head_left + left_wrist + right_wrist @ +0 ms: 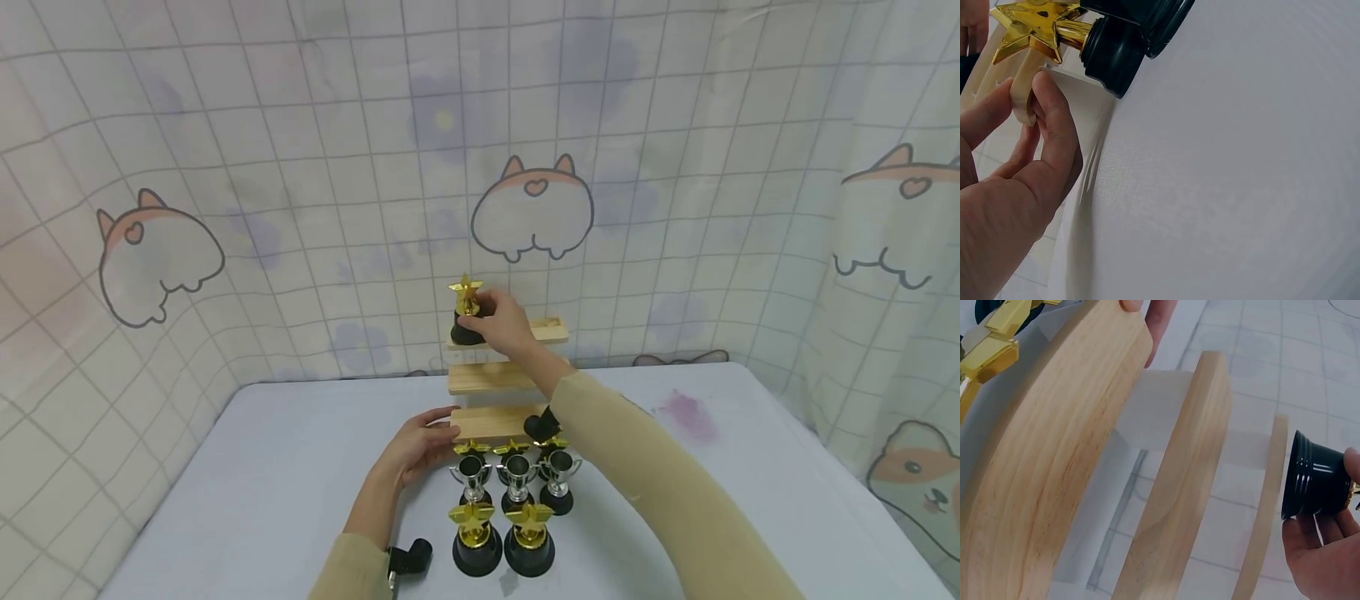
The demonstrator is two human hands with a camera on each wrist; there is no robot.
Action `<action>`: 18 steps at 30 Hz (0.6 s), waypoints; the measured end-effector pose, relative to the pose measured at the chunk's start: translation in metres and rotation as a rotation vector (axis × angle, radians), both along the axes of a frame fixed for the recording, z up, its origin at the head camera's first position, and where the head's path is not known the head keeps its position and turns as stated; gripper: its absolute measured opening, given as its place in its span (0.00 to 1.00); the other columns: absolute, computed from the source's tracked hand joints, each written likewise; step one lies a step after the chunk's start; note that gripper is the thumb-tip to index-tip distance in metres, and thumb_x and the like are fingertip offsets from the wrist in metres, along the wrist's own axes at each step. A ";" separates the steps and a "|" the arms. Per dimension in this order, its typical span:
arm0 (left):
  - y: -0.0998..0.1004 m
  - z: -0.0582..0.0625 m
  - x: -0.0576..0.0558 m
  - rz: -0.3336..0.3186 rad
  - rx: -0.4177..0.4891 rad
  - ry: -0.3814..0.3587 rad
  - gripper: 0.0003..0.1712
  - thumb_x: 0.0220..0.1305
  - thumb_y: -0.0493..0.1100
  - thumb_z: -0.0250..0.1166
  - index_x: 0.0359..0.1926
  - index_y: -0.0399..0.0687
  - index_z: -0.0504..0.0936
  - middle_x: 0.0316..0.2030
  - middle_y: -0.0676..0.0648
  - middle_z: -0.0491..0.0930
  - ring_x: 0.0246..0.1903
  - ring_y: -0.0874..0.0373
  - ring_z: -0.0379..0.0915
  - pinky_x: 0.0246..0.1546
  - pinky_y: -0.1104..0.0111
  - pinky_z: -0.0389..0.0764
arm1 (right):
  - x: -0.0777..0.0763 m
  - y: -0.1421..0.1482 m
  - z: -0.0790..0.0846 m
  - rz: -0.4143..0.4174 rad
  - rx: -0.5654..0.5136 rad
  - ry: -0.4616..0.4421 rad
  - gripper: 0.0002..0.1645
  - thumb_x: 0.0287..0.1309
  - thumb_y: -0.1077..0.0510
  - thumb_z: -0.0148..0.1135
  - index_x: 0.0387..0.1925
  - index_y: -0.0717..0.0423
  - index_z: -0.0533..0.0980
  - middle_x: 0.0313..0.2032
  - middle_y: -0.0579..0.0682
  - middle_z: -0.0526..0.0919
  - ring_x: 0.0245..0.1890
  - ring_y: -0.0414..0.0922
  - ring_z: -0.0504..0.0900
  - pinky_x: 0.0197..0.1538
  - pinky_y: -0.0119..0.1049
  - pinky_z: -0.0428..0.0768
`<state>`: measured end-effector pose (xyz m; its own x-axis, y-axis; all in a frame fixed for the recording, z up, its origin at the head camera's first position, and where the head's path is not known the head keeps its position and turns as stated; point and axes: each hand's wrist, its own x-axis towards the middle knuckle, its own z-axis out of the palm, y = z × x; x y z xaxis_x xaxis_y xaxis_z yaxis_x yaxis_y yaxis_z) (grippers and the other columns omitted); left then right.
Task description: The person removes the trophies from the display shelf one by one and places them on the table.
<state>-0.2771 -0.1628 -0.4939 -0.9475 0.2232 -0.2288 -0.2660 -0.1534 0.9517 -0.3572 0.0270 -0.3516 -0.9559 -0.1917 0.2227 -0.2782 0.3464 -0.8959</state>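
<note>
A gold star trophy (467,293) with a black base is held by my right hand (504,321) at the left end of the top shelf (551,331). In the right wrist view its black base (1316,472) is upright against that shelf's surface or just off it; I cannot tell which. My left hand (420,446) pinches the left end of the lowest wooden shelf (491,423) between thumb and fingers. The middle shelf (483,377) bears nothing I can see. The right forearm hides part of the stand's right side.
In front of the stand are silver cup trophies (517,473) in a row, with gold star trophies behind them. Two more gold star trophies (474,537) stand nearest me. A white table (315,467) carries everything, and a patterned curtain (337,208) hangs behind.
</note>
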 end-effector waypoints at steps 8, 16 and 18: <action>0.000 -0.001 0.000 -0.004 -0.003 0.004 0.34 0.68 0.32 0.65 0.73 0.33 0.66 0.60 0.31 0.74 0.48 0.50 0.81 0.47 0.61 0.86 | 0.009 0.011 0.007 0.010 -0.007 -0.003 0.32 0.64 0.55 0.72 0.64 0.62 0.72 0.58 0.57 0.80 0.58 0.52 0.78 0.58 0.44 0.81; 0.001 0.001 0.000 0.008 -0.018 0.000 0.34 0.68 0.32 0.65 0.73 0.33 0.66 0.60 0.31 0.75 0.48 0.49 0.81 0.46 0.62 0.86 | 0.023 0.028 0.008 -0.011 -0.046 0.000 0.32 0.64 0.53 0.73 0.64 0.59 0.73 0.59 0.55 0.79 0.58 0.50 0.79 0.57 0.44 0.82; 0.001 0.001 0.000 0.008 -0.017 0.000 0.34 0.68 0.32 0.65 0.73 0.33 0.66 0.60 0.31 0.75 0.48 0.49 0.81 0.46 0.62 0.86 | 0.027 0.032 0.009 -0.019 -0.043 0.002 0.32 0.64 0.53 0.73 0.64 0.59 0.73 0.59 0.55 0.79 0.58 0.50 0.79 0.57 0.45 0.82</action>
